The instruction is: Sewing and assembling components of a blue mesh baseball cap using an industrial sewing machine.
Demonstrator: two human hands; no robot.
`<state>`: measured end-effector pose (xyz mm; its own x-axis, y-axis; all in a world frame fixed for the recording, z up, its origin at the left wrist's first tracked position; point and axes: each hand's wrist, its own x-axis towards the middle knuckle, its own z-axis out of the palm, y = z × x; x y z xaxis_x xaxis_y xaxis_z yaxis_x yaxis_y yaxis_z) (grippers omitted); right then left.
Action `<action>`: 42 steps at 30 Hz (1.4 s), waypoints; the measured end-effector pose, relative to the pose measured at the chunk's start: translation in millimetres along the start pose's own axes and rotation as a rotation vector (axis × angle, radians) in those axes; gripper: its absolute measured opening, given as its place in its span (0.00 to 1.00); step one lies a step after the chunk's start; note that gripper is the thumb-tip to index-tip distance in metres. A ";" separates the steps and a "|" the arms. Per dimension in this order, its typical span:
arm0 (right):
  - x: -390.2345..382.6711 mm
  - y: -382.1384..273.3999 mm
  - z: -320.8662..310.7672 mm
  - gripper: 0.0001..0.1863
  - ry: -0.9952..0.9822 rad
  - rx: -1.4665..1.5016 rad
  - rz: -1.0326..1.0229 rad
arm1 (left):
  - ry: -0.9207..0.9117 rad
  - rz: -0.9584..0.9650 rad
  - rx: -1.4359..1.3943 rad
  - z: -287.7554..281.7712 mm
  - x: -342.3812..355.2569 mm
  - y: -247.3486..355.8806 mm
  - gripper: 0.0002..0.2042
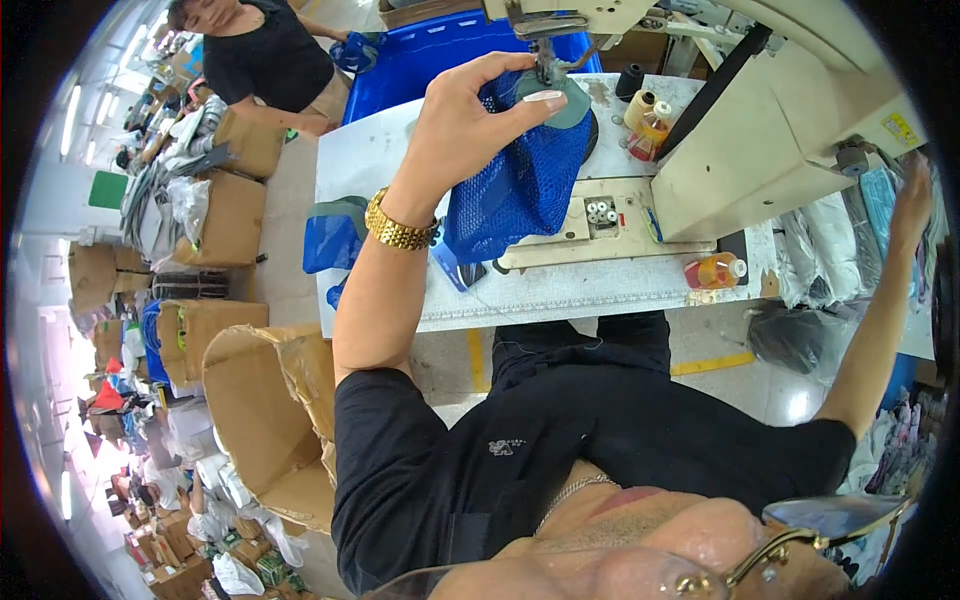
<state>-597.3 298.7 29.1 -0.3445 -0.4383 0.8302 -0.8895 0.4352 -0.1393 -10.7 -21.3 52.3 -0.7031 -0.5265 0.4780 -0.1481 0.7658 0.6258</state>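
Note:
My left hand (pixel 465 125), with a gold watch (pixel 400 222) at the wrist, pinches a blue mesh cloth piece (pixel 515 205) close to the needle of a cream sewing machine (pixel 735 130). A grey-green patch (pixel 562 103) lies on the mesh under the presser foot (pixel 546 68), with my thumb on it. The mesh hangs down over the machine bed. Out at the far right, my right hand (pixel 912 195) is raised beside the machine's end, next to hanging cloth. Its fingers are small and partly hidden at the picture's edge.
The white table (pixel 390 150) carries two bottles of orange liquid (pixel 715 270), thread spools (pixel 640 108) and blue-and-grey cloth pieces (pixel 335 238). Behind it stands a blue bin (pixel 420 65). Another person (pixel 268 65) holds blue cloth at far left. A large cardboard box (pixel 265 410) stands left of me.

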 end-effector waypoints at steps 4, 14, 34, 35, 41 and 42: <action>-103.9 -148.6 -24.2 0.21 0.375 1.008 0.531 | 0.245 0.259 0.305 -3.0 -11.3 -3.3 0.18; -95.6 -457.3 94.9 0.19 -0.746 1.661 0.354 | 0.126 0.282 0.497 -9.8 -40.7 42.1 0.08; -64.7 -475.2 67.5 0.09 -0.666 1.718 0.323 | 0.362 0.234 0.345 8.5 -36.3 21.4 0.07; -65.6 -475.3 67.8 0.09 -0.667 1.717 0.326 | 0.378 0.239 0.348 9.8 -36.2 20.6 0.07; -70.3 -474.6 67.9 0.11 -0.663 1.685 0.317 | 0.381 0.244 0.327 9.1 -35.6 17.5 0.08; -71.6 -475.6 68.3 0.11 -0.668 1.709 0.343 | 0.378 0.250 0.326 8.4 -34.9 16.9 0.08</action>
<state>-170.1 69.4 -1.0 -0.2203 -0.8945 0.3891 0.0813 -0.4143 -0.9065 5.4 13.2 41.0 -0.4550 -0.3642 0.8126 -0.2583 0.9273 0.2710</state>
